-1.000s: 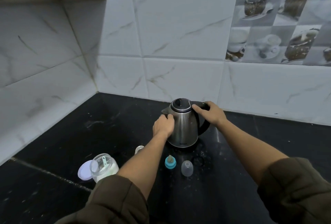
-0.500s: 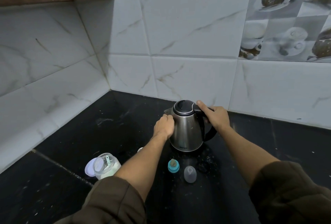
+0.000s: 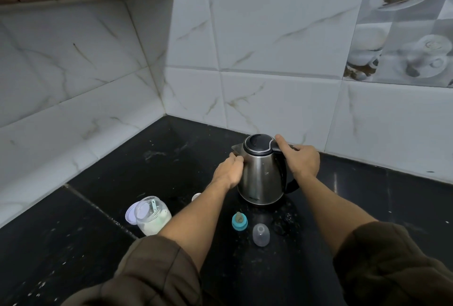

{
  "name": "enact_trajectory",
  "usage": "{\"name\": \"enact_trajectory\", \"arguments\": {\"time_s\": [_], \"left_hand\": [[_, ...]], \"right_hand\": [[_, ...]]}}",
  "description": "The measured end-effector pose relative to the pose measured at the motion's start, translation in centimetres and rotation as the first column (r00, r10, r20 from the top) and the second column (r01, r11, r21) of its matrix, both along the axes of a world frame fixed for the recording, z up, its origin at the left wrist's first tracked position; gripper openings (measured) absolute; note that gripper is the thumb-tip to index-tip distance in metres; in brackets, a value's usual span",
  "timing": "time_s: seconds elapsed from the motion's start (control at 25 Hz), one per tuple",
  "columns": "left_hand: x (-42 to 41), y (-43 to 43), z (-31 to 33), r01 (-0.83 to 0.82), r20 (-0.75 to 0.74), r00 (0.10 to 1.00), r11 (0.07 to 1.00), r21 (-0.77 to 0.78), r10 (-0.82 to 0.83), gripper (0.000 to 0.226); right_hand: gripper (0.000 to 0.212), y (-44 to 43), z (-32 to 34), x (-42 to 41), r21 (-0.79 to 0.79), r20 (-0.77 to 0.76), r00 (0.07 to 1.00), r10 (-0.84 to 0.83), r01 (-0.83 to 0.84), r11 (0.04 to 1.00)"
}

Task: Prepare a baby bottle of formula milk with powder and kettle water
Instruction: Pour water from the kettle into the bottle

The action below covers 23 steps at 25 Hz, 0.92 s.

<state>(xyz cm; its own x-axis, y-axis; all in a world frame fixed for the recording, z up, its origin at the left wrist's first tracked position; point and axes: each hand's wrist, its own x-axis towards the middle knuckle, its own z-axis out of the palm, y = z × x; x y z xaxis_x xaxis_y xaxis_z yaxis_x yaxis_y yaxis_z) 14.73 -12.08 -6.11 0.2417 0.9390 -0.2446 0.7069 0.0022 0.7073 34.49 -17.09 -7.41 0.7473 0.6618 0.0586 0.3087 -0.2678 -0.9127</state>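
Kettle (image 3: 261, 173) upright on counter (image 3: 98, 244), lid closed. Left hand (image 3: 229, 173) braces its side below the spout; right hand (image 3: 302, 161) grips the handle, thumb by lid. Lift straight, keep it level, mind hot steel.

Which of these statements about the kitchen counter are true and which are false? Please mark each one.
1. The kettle lid is closed. True.
2. The left hand holds the powder jar. False: it rests against the kettle's side, and the jar stands apart with no hand on it.
3. The right hand is at the top of the kettle's handle. True.
4. The teal nipple ring sits on top of the kettle. False: it lies on the counter in front of the kettle.
5. The clear cap lies beside the teal nipple ring. True.
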Motion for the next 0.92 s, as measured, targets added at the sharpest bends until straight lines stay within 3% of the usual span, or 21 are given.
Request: {"name": "enact_trajectory", "arguments": {"time_s": [0.16,0.32,0.4,0.6,0.92], "left_hand": [[-5.2,0.5,-0.7,-0.034,-0.155,0.987,0.999,0.041,0.04,0.078],[-10.3,0.2,-0.9,-0.039,-0.143,0.989,0.996,-0.075,0.028,0.134],[-11.7,0.0,-1.3,0.024,-0.158,0.986,0.987,-0.16,-0.05,0.146],[-12.6,-0.4,-2.7,0.082,-0.235,0.962,0.969,-0.232,-0.137,0.115],[-13.5,-1.6,-5.1,-0.008,-0.179,0.984,0.998,-0.068,-0.004,0.058]], "right_hand": [[0.083,0.7,-0.6,-0.1,0.012,-0.018,0.997,-0.072,0.072,0.997],[0.075,0.6,-0.5,-0.6,0.025,-0.042,0.993,-0.107,0.108,0.994],[0.074,0.4,-0.3,-1.1,0.031,-0.055,0.991,-0.118,0.12,0.992],[0.07,0.2,2.2,-2.5,0.085,-0.091,0.992,-0.085,0.093,0.992],[0.065,1.3,6.2,-4.7,0.148,-0.042,0.998,-0.046,0.052,0.988]]}}
